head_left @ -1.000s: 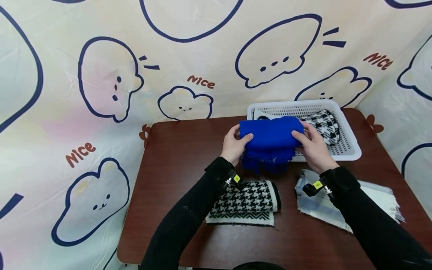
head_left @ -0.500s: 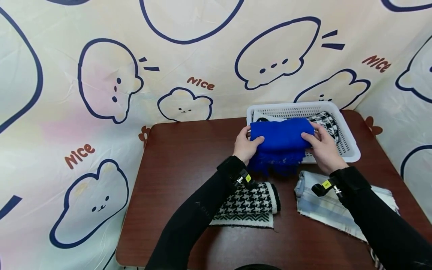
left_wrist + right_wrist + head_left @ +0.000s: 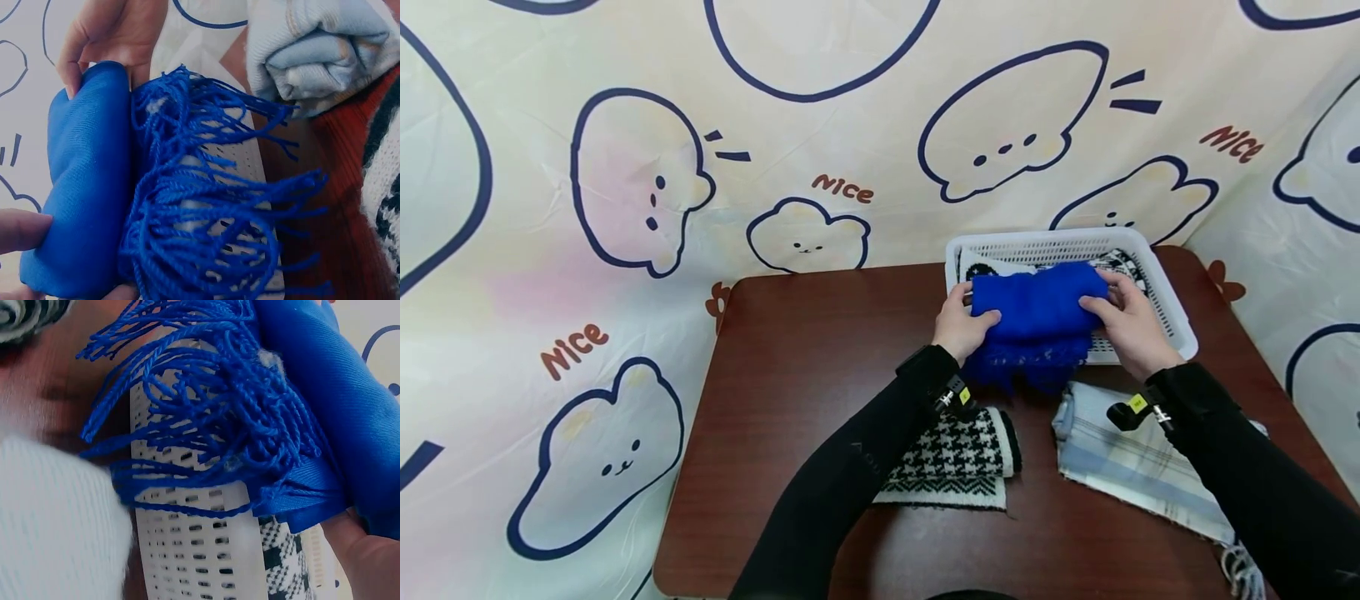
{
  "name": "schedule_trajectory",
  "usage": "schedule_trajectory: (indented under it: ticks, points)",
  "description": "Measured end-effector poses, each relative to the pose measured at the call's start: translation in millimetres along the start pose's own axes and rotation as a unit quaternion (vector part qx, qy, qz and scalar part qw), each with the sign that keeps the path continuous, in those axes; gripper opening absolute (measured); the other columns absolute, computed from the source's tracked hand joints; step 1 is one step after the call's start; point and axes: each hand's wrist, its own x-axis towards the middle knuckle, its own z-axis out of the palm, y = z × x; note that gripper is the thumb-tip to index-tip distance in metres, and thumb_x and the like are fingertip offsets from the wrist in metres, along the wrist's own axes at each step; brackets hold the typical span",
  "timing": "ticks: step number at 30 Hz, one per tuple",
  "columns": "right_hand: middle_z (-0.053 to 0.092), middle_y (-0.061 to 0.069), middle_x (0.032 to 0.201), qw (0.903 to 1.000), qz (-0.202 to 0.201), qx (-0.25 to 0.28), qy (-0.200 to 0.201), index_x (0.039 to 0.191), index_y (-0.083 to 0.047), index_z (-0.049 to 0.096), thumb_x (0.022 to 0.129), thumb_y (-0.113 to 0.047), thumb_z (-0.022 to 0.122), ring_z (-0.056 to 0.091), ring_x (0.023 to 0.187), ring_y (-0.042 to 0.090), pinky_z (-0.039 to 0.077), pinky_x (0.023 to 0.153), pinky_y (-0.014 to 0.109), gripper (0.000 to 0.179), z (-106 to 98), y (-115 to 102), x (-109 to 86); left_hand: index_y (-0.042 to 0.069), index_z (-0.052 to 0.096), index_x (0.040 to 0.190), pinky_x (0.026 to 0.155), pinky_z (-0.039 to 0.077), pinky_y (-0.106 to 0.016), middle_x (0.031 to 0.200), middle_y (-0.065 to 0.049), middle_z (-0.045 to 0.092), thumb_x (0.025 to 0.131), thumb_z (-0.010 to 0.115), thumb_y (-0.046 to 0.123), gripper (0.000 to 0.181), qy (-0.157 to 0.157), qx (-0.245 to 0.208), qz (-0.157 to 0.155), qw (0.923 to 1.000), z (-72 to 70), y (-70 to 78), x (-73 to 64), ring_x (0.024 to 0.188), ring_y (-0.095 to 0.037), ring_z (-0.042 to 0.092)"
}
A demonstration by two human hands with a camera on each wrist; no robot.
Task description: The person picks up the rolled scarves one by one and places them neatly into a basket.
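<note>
A folded blue scarf (image 3: pixel 1037 308) with a loose fringe is held up by both hands over the near side of a white basket (image 3: pixel 1172 321). At its left end the left hand (image 3: pixel 962 327) grips it, thumb in front and fingers behind. My right hand (image 3: pixel 1131 325) pinches the other end the same way. In the left wrist view the scarf's rolled body (image 3: pixel 94 175) shows, its fringe hanging across the basket's rim. Inside the basket lies a black-and-white patterned cloth (image 3: pixel 284 562), partly hidden behind the blue scarf.
On the brown table (image 3: pixel 790 358) a folded black-and-white houndstooth scarf (image 3: pixel 962 454) lies nearest the left forearm. A folded pale blue and cream plaid scarf (image 3: pixel 1135 458) rests under the right forearm, its fringe toward the front. A printed curtain (image 3: pixel 820 108) hangs behind the table.
Both hands have carried the blue scarf to the right, so that it overlaps more of the basket. Both forearms have shifted right as well.
</note>
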Motion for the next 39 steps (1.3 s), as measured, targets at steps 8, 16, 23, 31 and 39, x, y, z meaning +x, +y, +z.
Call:
schedule_trajectory:
  ticks: [8,16,23,31,39]
  points:
    - [0.019,0.029,0.173,0.9991,0.008,-0.040,-0.005,0.173,-0.019,0.013,0.116,-0.037,0.048,0.032,0.150,0.043,0.038,0.120,0.062,0.070,-7.9,5.6,1.3,0.020,0.040,0.165,0.106,0.053,-0.032,0.162,-0.007,0.049,0.106,0.070,0.016,0.066,-0.002,0.056,0.007,0.9984,10.4,-1.5,2.5,0.147,-0.027,0.051]
    - [0.016,0.032,0.173,0.9985,0.015,-0.051,-0.014,0.173,-0.014,0.010,0.116,-0.036,0.045,0.030,0.150,0.046,0.038,0.120,0.063,0.070,-17.1,17.4,6.0,0.018,0.041,0.164,0.110,0.051,-0.032,0.160,-0.007,0.052,0.107,0.069,0.018,0.063,-0.007,0.115,0.026,0.9930,17.9,-0.5,5.8,0.145,-0.025,0.052]
    - [0.030,0.036,0.162,0.9935,-0.001,-0.113,-0.011,0.168,0.003,0.013,0.116,-0.035,0.047,0.050,0.128,0.021,0.050,0.082,0.009,0.073,-25.1,25.1,9.2,0.019,0.040,0.166,0.116,0.046,-0.031,0.166,-0.004,0.046,0.109,0.068,0.022,0.063,-0.027,0.171,0.016,0.9847,18.6,4.2,6.7,0.150,-0.024,0.048]
    - [0.030,0.043,0.157,0.9882,0.010,-0.151,-0.026,0.169,0.002,-0.001,0.116,-0.033,0.047,0.048,0.129,0.036,0.047,0.075,0.007,0.080,-34.2,25.2,12.4,0.020,0.037,0.168,0.102,0.052,-0.031,0.168,-0.004,0.044,0.110,0.066,0.027,0.065,-0.056,0.222,0.011,0.9734,15.2,4.7,8.3,0.145,-0.023,0.053]
    - [0.023,0.046,0.162,0.9763,-0.027,-0.203,-0.070,0.173,-0.011,0.012,0.116,-0.024,0.048,0.038,0.139,0.063,0.050,0.073,0.014,0.069,-39.8,22.1,15.6,0.018,0.037,0.168,0.106,0.051,-0.030,0.166,-0.005,0.046,0.111,0.064,0.029,0.064,-0.070,0.275,0.013,0.9587,12.1,2.9,13.1,0.143,-0.023,0.055]
